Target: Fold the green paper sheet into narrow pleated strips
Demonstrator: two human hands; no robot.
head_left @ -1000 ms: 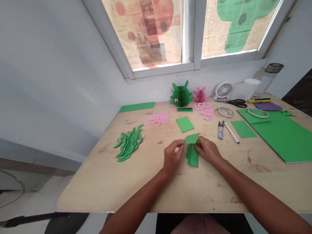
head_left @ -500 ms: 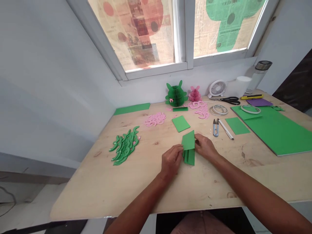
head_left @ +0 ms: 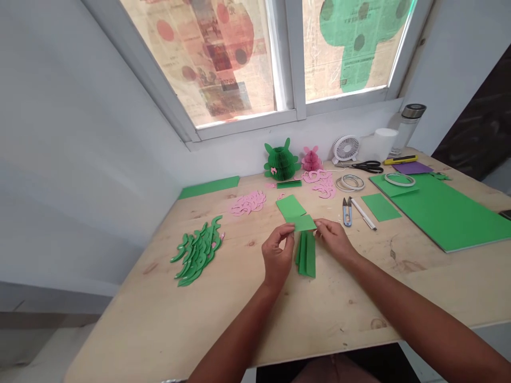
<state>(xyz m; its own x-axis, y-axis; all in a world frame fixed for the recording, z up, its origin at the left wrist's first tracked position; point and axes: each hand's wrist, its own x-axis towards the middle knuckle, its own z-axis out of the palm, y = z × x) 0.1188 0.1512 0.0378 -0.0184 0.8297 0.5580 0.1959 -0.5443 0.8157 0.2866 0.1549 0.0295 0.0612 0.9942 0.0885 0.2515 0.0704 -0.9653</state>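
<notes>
A small sheet of green paper (head_left: 304, 223) is held up between my two hands, tilted over the table. My left hand (head_left: 279, 252) pinches its left edge, and my right hand (head_left: 333, 238) grips the right edge with the fingertips. Just below it on the wood lie several folded green paper strips (head_left: 306, 255), side by side. Behind the held sheet rests a stack of green paper rectangles (head_left: 290, 206), partly covered by it. Left of my hands is a pile of curved green paper cutouts (head_left: 197, 252).
Pink paper cutouts (head_left: 248, 203) lie further back, near a green paper figure (head_left: 281, 161) and a pink one (head_left: 311, 159). To the right are thread snips (head_left: 347, 213), a white pen (head_left: 363, 214), tape rolls (head_left: 353, 183), scissors (head_left: 365, 166) and a large green sheet (head_left: 447, 213).
The green sheet has tipped from nearly upright to flatter and lifted away from the folded strips, which now show more. My head view has shifted slightly right.
</notes>
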